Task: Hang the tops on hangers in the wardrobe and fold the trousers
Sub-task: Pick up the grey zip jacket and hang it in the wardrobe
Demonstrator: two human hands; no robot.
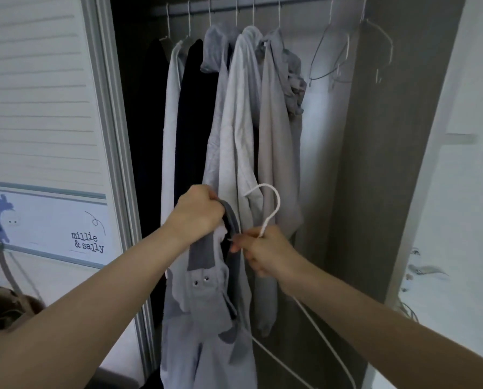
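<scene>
pale blue top (pixel 206 346) with dark grey collar (pixel 232 220), white hanger (pixel 268 209), white wardrobe door (pixel 38 108)

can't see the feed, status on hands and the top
Left hand grips top collar. Right hand holds hanger, not yet in top. Rail crowded; free hangers right.

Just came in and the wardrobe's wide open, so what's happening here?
A person is putting a top on a hanger. The left hand grips the dark collar of a pale grey top; the right hand holds a white hanger by its neck beside it. Several garments already hang on the rail, with empty hangers further right.
</scene>
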